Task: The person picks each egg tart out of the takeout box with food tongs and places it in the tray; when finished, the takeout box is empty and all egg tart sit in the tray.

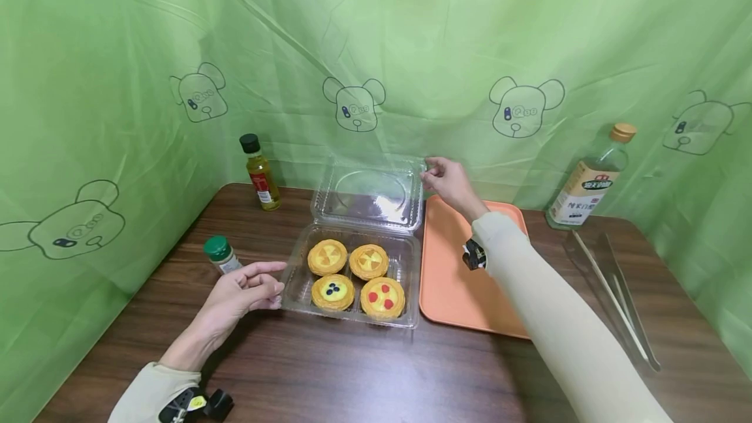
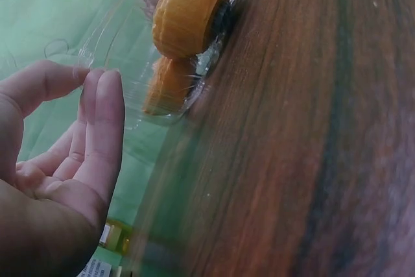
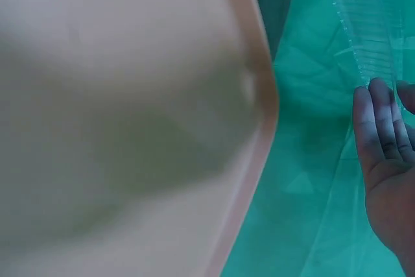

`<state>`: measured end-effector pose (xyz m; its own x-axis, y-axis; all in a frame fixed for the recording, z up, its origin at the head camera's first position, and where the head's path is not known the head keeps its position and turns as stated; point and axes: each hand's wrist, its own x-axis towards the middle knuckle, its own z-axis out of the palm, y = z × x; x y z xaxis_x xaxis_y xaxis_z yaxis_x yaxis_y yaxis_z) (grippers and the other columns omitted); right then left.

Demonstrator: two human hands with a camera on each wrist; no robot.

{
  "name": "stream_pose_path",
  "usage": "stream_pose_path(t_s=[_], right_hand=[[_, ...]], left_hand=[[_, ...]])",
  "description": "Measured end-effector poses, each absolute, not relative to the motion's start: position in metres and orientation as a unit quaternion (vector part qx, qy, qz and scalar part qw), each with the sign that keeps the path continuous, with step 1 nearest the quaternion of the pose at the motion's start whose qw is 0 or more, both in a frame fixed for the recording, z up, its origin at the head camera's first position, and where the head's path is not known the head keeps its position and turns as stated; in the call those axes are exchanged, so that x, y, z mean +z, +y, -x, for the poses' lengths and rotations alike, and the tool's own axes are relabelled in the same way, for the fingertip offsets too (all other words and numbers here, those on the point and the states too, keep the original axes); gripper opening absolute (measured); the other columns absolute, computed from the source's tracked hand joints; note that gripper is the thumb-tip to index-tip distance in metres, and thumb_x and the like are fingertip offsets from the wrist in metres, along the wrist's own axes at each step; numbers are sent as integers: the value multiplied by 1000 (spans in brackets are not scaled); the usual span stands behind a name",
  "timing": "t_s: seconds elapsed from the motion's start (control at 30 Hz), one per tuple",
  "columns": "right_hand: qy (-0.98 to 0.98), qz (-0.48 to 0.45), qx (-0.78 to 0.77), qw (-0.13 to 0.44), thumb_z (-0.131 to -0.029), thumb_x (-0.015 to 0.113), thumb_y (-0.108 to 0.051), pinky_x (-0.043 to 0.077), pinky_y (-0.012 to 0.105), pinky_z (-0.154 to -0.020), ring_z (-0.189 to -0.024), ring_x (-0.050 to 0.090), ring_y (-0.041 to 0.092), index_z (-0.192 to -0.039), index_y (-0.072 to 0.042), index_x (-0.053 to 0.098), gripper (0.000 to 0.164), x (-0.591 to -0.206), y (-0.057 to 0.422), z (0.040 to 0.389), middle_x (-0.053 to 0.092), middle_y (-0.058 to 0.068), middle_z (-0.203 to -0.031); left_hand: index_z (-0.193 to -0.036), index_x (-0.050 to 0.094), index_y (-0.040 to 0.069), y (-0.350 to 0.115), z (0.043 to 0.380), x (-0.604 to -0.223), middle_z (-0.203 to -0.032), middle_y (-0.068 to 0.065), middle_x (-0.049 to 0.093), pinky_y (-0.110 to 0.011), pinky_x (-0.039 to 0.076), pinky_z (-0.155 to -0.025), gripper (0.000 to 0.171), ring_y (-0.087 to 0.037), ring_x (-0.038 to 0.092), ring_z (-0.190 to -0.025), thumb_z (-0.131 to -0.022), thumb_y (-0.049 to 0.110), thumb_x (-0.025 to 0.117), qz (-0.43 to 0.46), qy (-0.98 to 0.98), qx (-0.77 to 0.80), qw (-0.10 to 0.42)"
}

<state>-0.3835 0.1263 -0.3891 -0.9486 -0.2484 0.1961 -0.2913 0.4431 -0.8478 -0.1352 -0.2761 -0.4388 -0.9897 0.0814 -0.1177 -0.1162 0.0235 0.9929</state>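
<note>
Green cloth [image 1: 423, 31] beyond both hands, dark worktop [image 1: 352, 377] beneath. Clear box [image 1: 413, 279] just right of the left hand [image 1: 235, 299] and nearer than the right hand [image 1: 451, 181], seemingly flat on the worktop. Inside, four tarts [image 1: 332, 292] in two rows, all to the right of the left hand. At the left hand, thumb and fingers drawn together, pinching the box's left edge. At the right hand, a narrow pinch too — fingertips on the top right corner of the lid [image 1: 367, 194], raised and tilted back just left of that hand.

Just beyond the left hand, a green-capped jar [image 1: 220, 252]; farther beyond, a small bottle [image 1: 262, 178]. Below and nearer than the right hand, an orange tray [image 1: 464, 292]. Well to the right of the right hand, a large bottle [image 1: 587, 191]; nearer and also to the right, tongs [image 1: 609, 293].

To handle the lid well, best to steady the box with the left hand, pressing down rather than pulling, so as not to jolt the tarts. Pinch lightly with the right hand and follow the lid's natural arc — no twisting from a single corner, for fear of buckling thin plastic. Mind the jar when shifting the left hand.
</note>
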Motion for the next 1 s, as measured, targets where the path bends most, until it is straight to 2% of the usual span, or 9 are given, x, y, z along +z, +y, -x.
stream_pose_path(t_s=[0.07, 0.33, 0.53, 0.77, 1.0], right_hand=[[-845, -157, 511, 16, -104, 68, -4, 60, 57, -89, -97, 72, 46, -150, 9, 51, 51, -392, 127, 383, 73, 25, -106], [-865, -150, 479, -19, -105, 67, -7, 60, 52, -87, -95, 72, 44, -150, 10, 51, 51, -406, 130, 380, 75, 20, -101], [-860, -134, 488, -65, -105, 66, -5, 59, 54, -93, -92, 75, 38, -145, 16, 52, 48, -416, 130, 377, 75, 28, -108], [-866, -121, 476, -96, -104, 66, -1, 63, 45, -88, -85, 77, 28, -143, 18, 52, 46, -421, 126, 378, 72, 32, -113], [-852, -115, 499, -112, -105, 63, 0, 64, 37, -76, -75, 68, 20, -138, 20, 55, 40, -423, 127, 376, 71, 33, -109]], left_hand=[[-146, 50, -14, -277, 135, -439, -93, -11, 71, -37, 65, -79, 53, -20, 73, -82, -99, -2, 72, 8, 714, 696, 74], [-143, 50, -15, -279, 135, -439, -91, -11, 71, -34, 64, -73, 51, -18, 70, -78, -100, 1, 71, -13, 718, 690, 88], [-135, 52, -16, -279, 135, -441, -93, -12, 73, -35, 64, -71, 42, -18, 72, -78, -102, 2, 70, -15, 710, 698, 93], [-130, 56, -14, -278, 136, -442, -98, -13, 75, -36, 65, -75, 36, -20, 74, -81, -102, 3, 70, -5, 711, 697, 92], [-140, 55, -11, -271, 137, -437, -114, -19, 74, -37, 64, -84, 42, -20, 74, -94, -106, 10, 67, 19, 736, 674, 58]])
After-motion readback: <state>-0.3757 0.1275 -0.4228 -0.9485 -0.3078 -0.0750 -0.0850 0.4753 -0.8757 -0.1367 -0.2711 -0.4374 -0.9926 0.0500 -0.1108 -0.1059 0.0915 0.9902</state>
